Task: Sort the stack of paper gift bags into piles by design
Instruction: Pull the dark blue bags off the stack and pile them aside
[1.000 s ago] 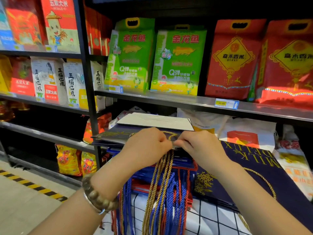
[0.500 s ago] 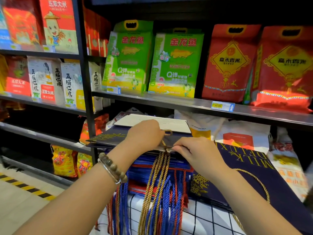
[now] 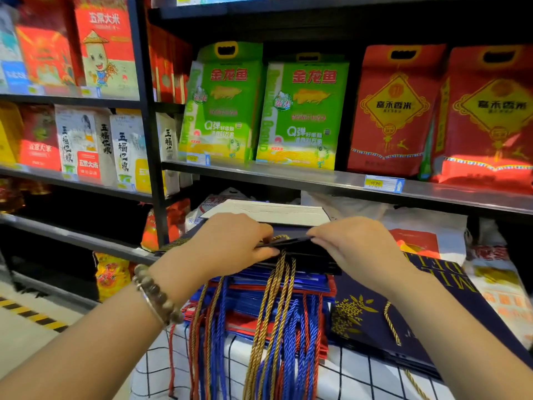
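Black metal shelving (image 3: 150, 140), stocked with green rice bags (image 3: 222, 111) and red rice bags (image 3: 395, 111). Price tag (image 3: 383, 183) on shelf edge. Pale floor (image 3: 28, 345), yellow-black hazard stripe (image 3: 34, 314) lower left. Bright store lighting.

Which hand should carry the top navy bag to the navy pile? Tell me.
Right. The right hand pinches the top navy bag, and the navy pile lies on that side of the stack; the left hand, also holding it, would likely cross over.
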A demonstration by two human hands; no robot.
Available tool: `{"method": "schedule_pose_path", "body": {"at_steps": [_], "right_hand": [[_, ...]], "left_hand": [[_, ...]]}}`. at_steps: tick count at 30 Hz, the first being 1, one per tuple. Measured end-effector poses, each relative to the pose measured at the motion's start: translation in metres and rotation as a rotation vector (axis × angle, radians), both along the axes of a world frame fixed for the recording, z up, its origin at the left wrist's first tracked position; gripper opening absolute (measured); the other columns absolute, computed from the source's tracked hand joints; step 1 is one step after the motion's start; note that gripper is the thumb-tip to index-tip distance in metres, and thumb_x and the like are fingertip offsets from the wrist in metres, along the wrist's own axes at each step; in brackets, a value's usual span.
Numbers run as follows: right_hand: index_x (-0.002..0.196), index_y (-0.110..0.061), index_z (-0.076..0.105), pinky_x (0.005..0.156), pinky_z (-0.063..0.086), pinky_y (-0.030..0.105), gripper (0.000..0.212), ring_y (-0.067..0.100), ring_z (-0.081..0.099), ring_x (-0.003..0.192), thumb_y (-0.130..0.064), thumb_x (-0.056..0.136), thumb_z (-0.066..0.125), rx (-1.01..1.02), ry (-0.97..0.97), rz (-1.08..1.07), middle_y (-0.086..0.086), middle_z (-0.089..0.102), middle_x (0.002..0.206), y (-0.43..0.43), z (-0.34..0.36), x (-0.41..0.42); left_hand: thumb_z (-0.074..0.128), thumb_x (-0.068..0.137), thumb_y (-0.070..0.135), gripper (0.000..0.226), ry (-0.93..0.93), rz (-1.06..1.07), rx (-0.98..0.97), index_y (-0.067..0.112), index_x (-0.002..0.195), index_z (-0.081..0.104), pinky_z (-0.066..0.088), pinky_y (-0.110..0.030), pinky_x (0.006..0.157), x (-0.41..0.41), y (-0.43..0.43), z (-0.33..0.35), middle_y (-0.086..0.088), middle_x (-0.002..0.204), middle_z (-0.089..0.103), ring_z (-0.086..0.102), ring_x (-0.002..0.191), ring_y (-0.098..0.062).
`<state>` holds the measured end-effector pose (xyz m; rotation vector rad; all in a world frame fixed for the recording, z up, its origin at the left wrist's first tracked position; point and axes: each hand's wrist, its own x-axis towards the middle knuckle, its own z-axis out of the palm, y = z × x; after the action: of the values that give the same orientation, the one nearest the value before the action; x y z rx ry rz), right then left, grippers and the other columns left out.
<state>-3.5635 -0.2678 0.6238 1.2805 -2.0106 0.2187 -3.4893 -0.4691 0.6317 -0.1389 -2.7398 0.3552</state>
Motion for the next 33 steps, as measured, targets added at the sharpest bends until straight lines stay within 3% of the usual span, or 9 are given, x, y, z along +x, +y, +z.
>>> {"method": "schedule_pose_path", "body": {"at_steps": [7,9,12,17,21,24,26,29,33], "right_hand": [[0.121,-0.009,0.050,0.108,0.028,0.025,0.040,0.021,0.041,0.124,-0.019,0.083,0.059,-0.792,0.000,0.138,0.015,0.047,0.129,-0.024,-0.007,0.013],[0.130,-0.013,0.040,0.111,0.024,0.022,0.052,0.014,0.034,0.130,-0.023,0.082,0.060,-0.759,-0.117,0.142,0.010,0.041,0.136,-0.034,-0.011,0.020],[0.143,-0.020,0.030,0.105,0.020,0.008,0.074,-0.002,0.029,0.126,-0.037,0.082,0.066,-0.552,-0.544,0.146,-0.002,0.039,0.143,-0.051,-0.004,0.034],[0.149,-0.023,0.013,0.117,0.017,0.035,0.087,0.011,0.013,0.143,-0.059,0.082,0.055,-0.206,-0.566,0.001,-0.003,0.014,0.157,-0.074,0.004,0.044],[0.148,-0.017,0.018,0.112,0.019,0.035,0.072,0.021,0.021,0.141,-0.052,0.091,0.045,0.063,-0.442,-0.222,0.005,0.016,0.156,-0.059,0.013,0.036],[0.129,-0.020,0.050,0.095,0.041,0.035,0.044,0.023,0.046,0.125,-0.043,0.093,0.046,0.128,-0.498,-0.239,0.003,0.050,0.136,-0.033,0.017,0.021],[0.108,-0.020,0.063,0.081,0.045,0.032,0.028,0.022,0.057,0.107,-0.040,0.091,0.054,0.134,-0.498,-0.295,0.001,0.065,0.111,-0.016,0.021,0.013],[0.089,-0.016,0.066,0.077,0.048,0.033,0.018,0.018,0.059,0.094,-0.034,0.085,0.064,0.217,-0.538,-0.333,-0.002,0.066,0.094,-0.002,0.021,0.007],[0.067,-0.020,0.055,0.063,0.040,0.030,0.027,0.013,0.052,0.069,-0.038,0.084,0.065,0.187,-0.600,-0.370,-0.011,0.054,0.065,0.011,0.023,-0.001]], "left_hand": [[0.038,0.098,0.039,0.031,0.517,-0.069,-0.032,0.023,0.102,0.065,0.025,-0.024,0.048,-0.003,0.000,0.039,-0.001,0.085,0.066,0.063,0.075,-0.027],[0.054,0.090,0.029,0.025,0.722,-0.107,0.025,0.014,0.075,0.067,0.010,-0.016,0.045,-0.001,-0.001,0.050,-0.006,0.060,0.061,0.057,0.049,-0.028],[0.051,0.092,0.027,0.032,0.878,-0.072,0.362,0.010,0.067,0.058,0.013,-0.026,0.045,0.002,0.003,0.063,-0.011,0.061,0.059,0.052,0.056,-0.031],[0.047,0.097,0.026,0.043,1.005,0.004,1.136,0.015,0.056,0.041,0.021,-0.028,0.057,-0.008,0.014,0.065,0.004,0.057,0.043,0.038,0.054,-0.009],[0.051,0.091,0.028,0.030,0.871,0.092,1.840,0.001,0.088,0.062,0.049,-0.032,0.071,-0.032,0.010,0.032,-0.019,0.086,0.068,0.062,0.076,-0.025],[0.044,0.098,0.017,0.021,0.507,0.114,2.205,0.013,0.078,0.045,0.037,-0.013,0.036,-0.030,0.025,-0.001,0.001,0.042,0.051,0.053,0.033,-0.008],[0.041,0.099,0.017,0.021,0.259,0.130,2.316,0.013,0.079,0.043,0.034,-0.010,0.033,-0.019,0.042,-0.019,0.002,0.047,0.047,0.057,0.034,-0.005],[0.041,0.100,0.021,0.022,-0.032,0.098,2.310,0.010,0.083,0.050,0.040,-0.013,0.036,0.000,0.053,-0.035,0.003,0.062,0.057,0.065,0.047,-0.007],[0.050,0.093,0.016,0.015,-0.321,-0.098,1.781,0.012,0.083,0.061,0.041,-0.019,0.042,0.029,0.052,-0.031,0.003,0.055,0.062,0.064,0.050,-0.013]]}}
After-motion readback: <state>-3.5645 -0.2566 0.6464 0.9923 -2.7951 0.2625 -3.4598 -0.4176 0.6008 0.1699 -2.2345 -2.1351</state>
